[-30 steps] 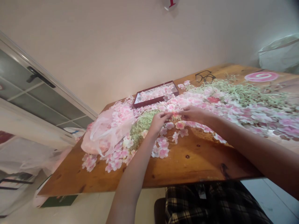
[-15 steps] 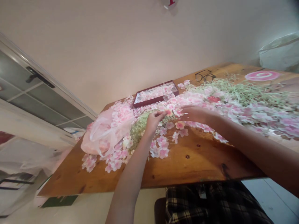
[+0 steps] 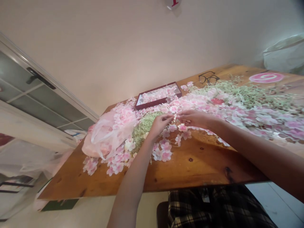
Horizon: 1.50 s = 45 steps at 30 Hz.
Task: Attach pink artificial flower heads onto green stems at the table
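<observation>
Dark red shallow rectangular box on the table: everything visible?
The dark red shallow rectangular box lies open on the brown wooden table, near the pale wall, slanted in view. Its walls look rigid, material unclear; its pale interior shows dark marks. Pink and white blossoms partly fill it; more crowd its near side, some seemingly overlapping the rim. Neither the left hand nor the right hand touches it.
</observation>
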{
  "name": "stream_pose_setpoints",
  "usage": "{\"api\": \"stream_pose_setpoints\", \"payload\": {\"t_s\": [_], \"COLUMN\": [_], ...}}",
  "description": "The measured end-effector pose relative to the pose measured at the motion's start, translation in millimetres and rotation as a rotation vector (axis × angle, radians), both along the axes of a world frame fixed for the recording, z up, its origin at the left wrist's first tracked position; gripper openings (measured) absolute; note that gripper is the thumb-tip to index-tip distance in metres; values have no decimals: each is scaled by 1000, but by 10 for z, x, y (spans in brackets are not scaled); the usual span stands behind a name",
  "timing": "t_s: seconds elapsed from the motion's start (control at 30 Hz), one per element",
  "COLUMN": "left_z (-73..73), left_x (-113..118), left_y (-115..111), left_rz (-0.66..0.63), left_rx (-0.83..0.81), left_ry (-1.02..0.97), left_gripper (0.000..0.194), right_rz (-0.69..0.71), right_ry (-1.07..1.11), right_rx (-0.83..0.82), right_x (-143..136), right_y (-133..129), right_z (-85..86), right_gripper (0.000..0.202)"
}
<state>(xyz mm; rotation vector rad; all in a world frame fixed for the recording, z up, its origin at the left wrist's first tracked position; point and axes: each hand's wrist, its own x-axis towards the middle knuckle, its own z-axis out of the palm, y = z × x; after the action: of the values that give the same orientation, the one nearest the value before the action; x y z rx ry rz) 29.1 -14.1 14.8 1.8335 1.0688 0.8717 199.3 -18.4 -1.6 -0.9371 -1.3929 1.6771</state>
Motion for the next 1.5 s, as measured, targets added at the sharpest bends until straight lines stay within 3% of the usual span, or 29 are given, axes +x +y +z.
{"api": "stream_pose_setpoints", "payload": {"t_s": [0.1, 0.2, 0.3, 0.37, 0.47, 0.57, 0.67, 0.83, 1.1, 1.33, 1.5], "left_z": [3, -2, -26, -59, -124, -144, -77, 53, -30, -15, -2], "left_x": [14, -55, -204, -288, -317, -250, -154, -24, 9, -18, -2], "left_y": [-5, 61, 182, 242, 249, 186, 105, -10, -6, 12, -16], "left_rz": [33, 170, 347, 378, 312, 324, 350, 92, 58, 80, 4], "left_rx": [9, 48, 72, 67, 12, 79, 170, 31, -40, 55, 21], "left_ry": [2, 6, -14, 23, 167, 217, 156, 51, -91, 49, 119], "left_gripper": [26, 27, 30, 30, 33, 31, 32, 37, 32, 35, 39], "right_rz": [-89, -186, -314, -364, -312, -231, -150, -82, -36, -130, -257], "right_ry": [-114, -169, -222, -250, -207, -143, -106, -165, -182, -306, -313], "right_rx": [60, 110, 34, -18, -7, 9, 12, 55, 94, 210, 260], "right_x": [-7, 19, 79, 109, 114, 90, 67, 36, 62, -9, -39], "right_y": [4, 1, 2, 8, 24, 42, 50, 9, 1, -59, -68], "right_z": [-5, 39, 105, 129, 114, 67, 25, 31, 51, 137, 139], "right_gripper": [23, 26, 28, 28, 32, 37, 37, 32, 30, 28, 29]}}
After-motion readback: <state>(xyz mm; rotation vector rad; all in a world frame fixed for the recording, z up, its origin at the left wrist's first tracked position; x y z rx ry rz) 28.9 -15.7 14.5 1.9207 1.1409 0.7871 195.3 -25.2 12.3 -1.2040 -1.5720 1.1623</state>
